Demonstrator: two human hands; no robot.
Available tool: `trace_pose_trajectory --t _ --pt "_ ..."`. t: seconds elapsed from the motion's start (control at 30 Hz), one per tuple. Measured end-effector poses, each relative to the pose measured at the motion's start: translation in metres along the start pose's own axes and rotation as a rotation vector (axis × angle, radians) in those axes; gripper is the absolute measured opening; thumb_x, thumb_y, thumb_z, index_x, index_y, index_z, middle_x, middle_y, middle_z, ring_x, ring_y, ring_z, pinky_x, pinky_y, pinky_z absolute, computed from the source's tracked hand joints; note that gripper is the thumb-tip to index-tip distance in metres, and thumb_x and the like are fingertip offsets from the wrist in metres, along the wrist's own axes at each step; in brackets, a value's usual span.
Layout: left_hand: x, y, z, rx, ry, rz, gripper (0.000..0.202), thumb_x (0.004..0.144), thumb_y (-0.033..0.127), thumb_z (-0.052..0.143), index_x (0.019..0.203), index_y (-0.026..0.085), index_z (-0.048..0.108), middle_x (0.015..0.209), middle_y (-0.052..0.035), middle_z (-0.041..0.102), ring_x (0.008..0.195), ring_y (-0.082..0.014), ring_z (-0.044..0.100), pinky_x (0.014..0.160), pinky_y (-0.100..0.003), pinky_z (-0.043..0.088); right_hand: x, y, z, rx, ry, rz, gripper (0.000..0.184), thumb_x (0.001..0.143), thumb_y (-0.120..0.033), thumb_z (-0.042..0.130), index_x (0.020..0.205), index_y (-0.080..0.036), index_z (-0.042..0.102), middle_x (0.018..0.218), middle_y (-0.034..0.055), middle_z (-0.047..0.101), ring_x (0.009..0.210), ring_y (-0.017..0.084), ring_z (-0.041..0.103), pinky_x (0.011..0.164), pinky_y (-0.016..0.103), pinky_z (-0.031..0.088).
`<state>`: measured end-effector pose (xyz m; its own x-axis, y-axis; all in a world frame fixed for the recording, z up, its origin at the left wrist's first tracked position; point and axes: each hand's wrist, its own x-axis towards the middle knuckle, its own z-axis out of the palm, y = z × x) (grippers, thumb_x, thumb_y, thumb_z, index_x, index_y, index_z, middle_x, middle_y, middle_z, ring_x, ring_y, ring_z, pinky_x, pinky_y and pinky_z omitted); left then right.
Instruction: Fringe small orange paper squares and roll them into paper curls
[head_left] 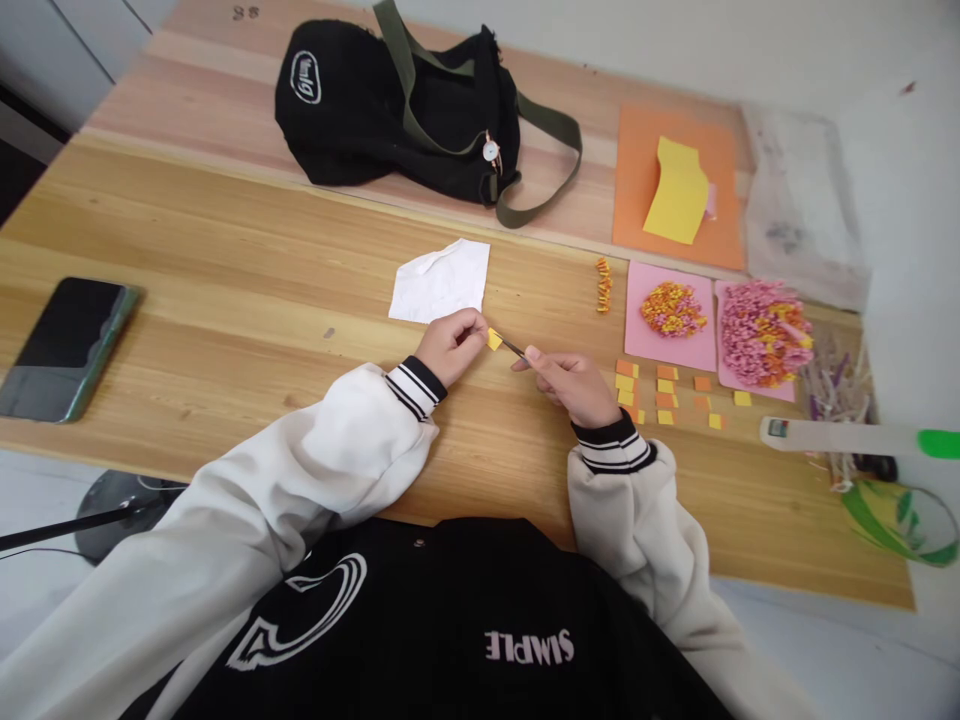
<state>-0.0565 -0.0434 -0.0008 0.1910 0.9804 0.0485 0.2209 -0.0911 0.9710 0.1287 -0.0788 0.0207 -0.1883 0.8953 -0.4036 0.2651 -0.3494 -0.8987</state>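
Note:
Between the fingertips of my left hand (454, 345) is a small yellow paper piece (494, 340). My right hand (574, 385) is closed around a thin dark tweezer-like tool (512, 347), whose tip meets the yellow piece. The exact kind of tool is hard to make out. Just beyond my left hand lies a creased white paper (441, 282). Small orange and yellow paper squares (665, 388) are laid out in rows to the right of my right hand.
Pink sheets hold an orange-yellow pile (673, 309) and a pink-orange pile (763, 330) of tiny pieces. A short orange row (604, 285) lies nearby. Behind are yellow paper (677, 192) and a black bag (397, 110). A phone (64, 345) lies left, a white-green tube (847, 436) right.

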Motion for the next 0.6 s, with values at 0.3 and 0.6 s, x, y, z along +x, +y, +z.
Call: trace_pose_trajectory --t 0.3,0.6 --pt "0.0004 -0.0042 -0.0006 0.067 -0.027 0.077 0.011 0.073 0.018 0.048 0.062 0.017 0.050 0.056 0.0032 0.047 0.054 -0.0100 0.040 0.055 -0.024 0.033 0.0007 0.0006 -0.0003 0.001 0.002 0.005 0.063 0.070 -0.069 0.054 0.081 -0.010 0.071 0.048 -0.0074 0.021 0.044 0.004 0.017 0.045 0.025 0.012" --pt "0.0002 -0.0064 -0.0006 0.097 -0.022 0.115 0.013 0.074 0.023 0.047 0.063 0.017 0.050 0.056 0.0026 0.047 0.054 -0.0101 0.041 0.055 -0.024 0.034 0.0012 0.0016 0.0008 -0.004 0.007 -0.015 0.060 0.071 -0.068 0.054 0.077 -0.011 0.071 0.048 -0.0070 0.024 0.044 0.004 0.019 0.046 0.025 0.014"
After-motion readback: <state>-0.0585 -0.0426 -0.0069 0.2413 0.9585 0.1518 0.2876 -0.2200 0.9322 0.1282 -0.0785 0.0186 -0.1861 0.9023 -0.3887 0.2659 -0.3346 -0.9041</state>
